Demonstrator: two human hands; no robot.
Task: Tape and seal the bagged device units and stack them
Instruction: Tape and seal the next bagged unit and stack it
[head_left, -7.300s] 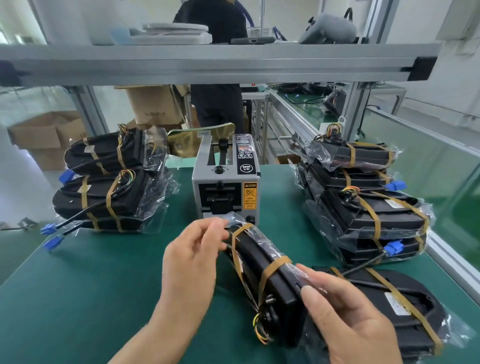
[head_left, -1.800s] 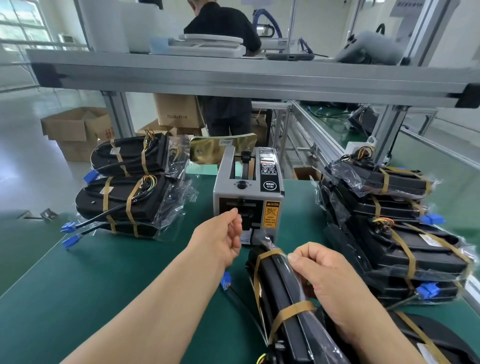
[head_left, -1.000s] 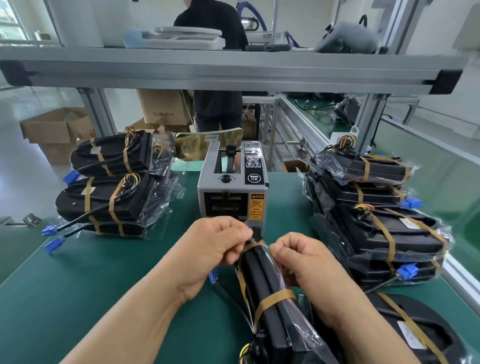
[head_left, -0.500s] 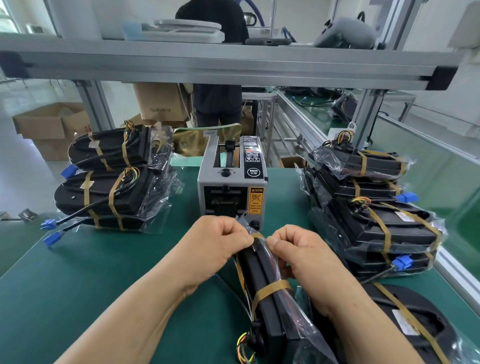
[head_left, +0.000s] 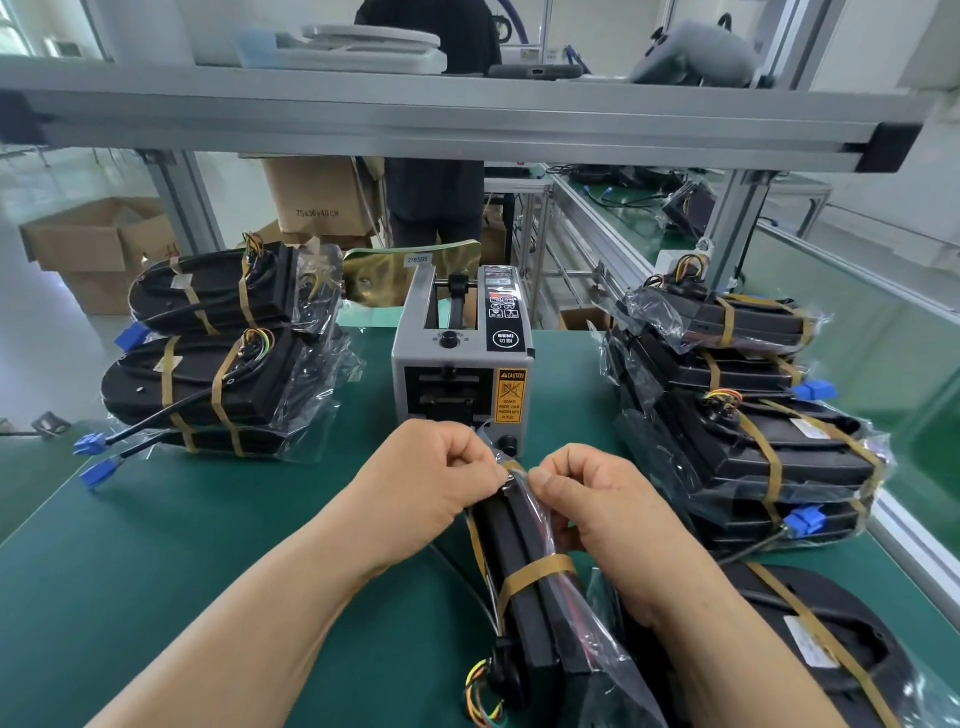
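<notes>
Okay: far left of the fingers, well apart, a left stack of bagged units (head_left: 218, 358) sits on the green bench (head_left: 156, 545), black units strapped with tan tape, blue connectors (head_left: 93, 457) poking out toward the bench edge. Left hand (head_left: 426, 488) is curled closed, thumb and forefinger pinching the clear bag film at the top end of the bagged unit (head_left: 524, 587) in the middle. That unit stands on its long edge on the bench, running from the fingers back toward the camera, one tan tape band (head_left: 535, 571) wrapped around it below the hands, coloured wires at its near end. Just behind the fingers, near but not touching as far as I can tell, a grey tape dispenser (head_left: 462, 364) with a yellow caution label faces the person. Right hand (head_left: 597, 514) is also closed, fingers (head_left: 540, 475) pinching the same bag film at the unit's top, fingertips of both hands almost meeting. Whether a tape piece is between them: cannot tell. Right of and below the right hand, another bagged unit (head_left: 831, 639) lies flat on the bench, one tape strip across it. Farther right, a right stack of bagged units (head_left: 753, 415) is piled several high. Above everything, an aluminium shelf (head_left: 467, 119) crosses the view.
</notes>
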